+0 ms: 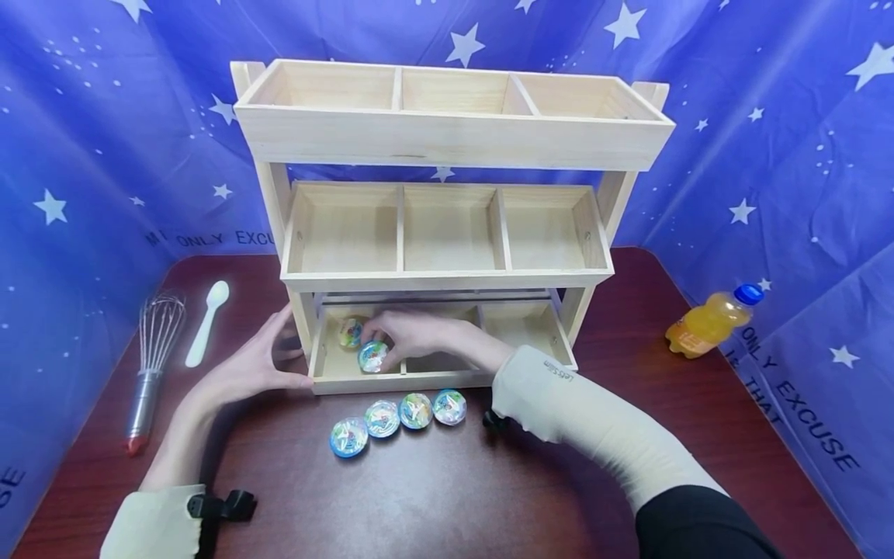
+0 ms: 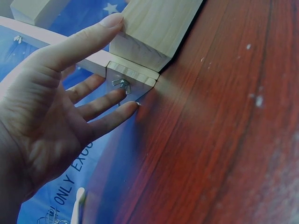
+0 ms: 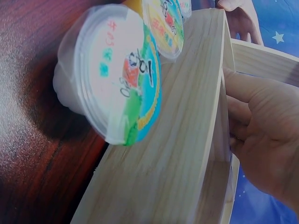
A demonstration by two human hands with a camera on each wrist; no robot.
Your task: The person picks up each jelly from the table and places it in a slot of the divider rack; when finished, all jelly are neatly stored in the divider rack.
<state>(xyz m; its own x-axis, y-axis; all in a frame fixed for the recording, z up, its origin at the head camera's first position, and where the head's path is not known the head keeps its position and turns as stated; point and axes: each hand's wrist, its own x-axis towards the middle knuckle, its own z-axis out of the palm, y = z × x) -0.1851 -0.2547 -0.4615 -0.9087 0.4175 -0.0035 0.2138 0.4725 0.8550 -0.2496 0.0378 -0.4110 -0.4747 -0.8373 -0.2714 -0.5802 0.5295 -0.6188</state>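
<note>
My right hand point(image 1: 415, 334) reaches into the left compartment of the rack's bottom tray and pinches a jelly cup point(image 1: 373, 357) with a printed lid. Behind that one, a second jelly cup point(image 1: 350, 333) lies in the same compartment. In the right wrist view the tray's wall hides the fingertips and the held cup. My left hand point(image 1: 254, 361) is spread at the lower left of the wooden rack point(image 1: 440, 140), its thumb along the tray's corner. The left wrist view shows its fingers extended near a wing nut point(image 2: 122, 84). Several jelly cups point(image 1: 382, 419) form a row before the tray.
On the left lie a whisk point(image 1: 148, 365) and a white spoon point(image 1: 208, 322). An orange drink bottle point(image 1: 708, 322) with a blue cap leans at the right by the starry curtain point(image 1: 789, 194). Two upper tiers with dividers overhang the bottom tray point(image 1: 419, 380).
</note>
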